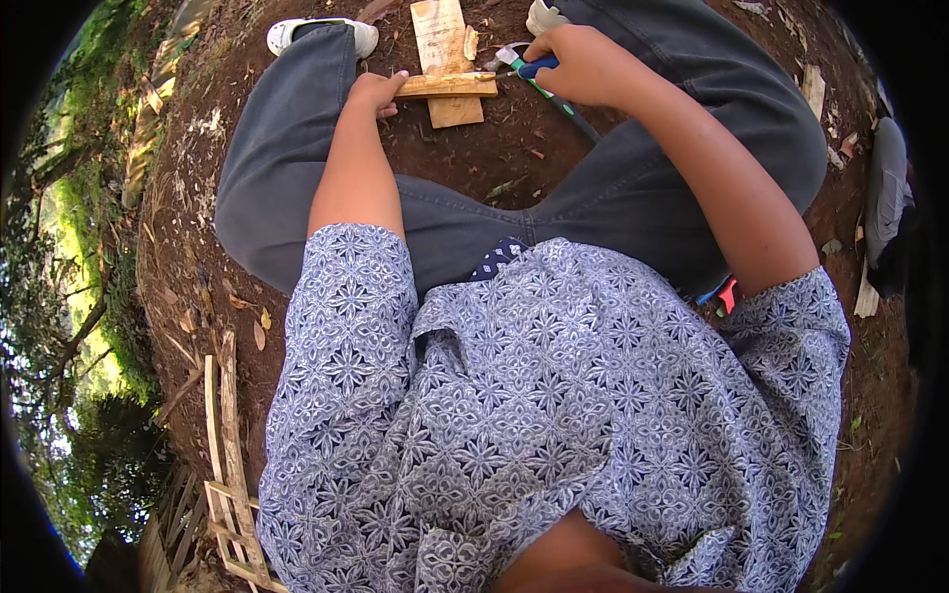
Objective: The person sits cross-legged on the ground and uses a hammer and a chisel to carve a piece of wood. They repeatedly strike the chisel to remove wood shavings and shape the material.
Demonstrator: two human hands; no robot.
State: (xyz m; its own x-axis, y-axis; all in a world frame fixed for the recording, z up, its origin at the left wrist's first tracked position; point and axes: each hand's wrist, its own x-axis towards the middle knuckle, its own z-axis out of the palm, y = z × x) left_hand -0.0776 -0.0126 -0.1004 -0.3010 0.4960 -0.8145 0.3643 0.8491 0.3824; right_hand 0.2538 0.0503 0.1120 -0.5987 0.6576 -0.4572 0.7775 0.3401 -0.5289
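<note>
My left hand (374,96) is closed round the left end of a narrow wooden stick (445,86). The stick lies crosswise on a flat, pale wooden board (441,36) that rests on the soil. In my right hand (583,65) is a blue-handled tool (537,67); its thin shaft points left and reaches the stick's right end. Whether the tip is a blade or a point is too small to tell. Just under that hand a hammer (560,101) with a green and black handle slants toward my right leg. A small wood chunk (471,42) sits on the board.
My bent legs in dark trousers (287,158) frame the work on both sides. Brown soil (474,163) with dry leaves and chips surrounds me. At lower left lie wooden strips (232,445); a red and blue object (725,294) is by my right elbow, and grey cloth (887,178) lies far right.
</note>
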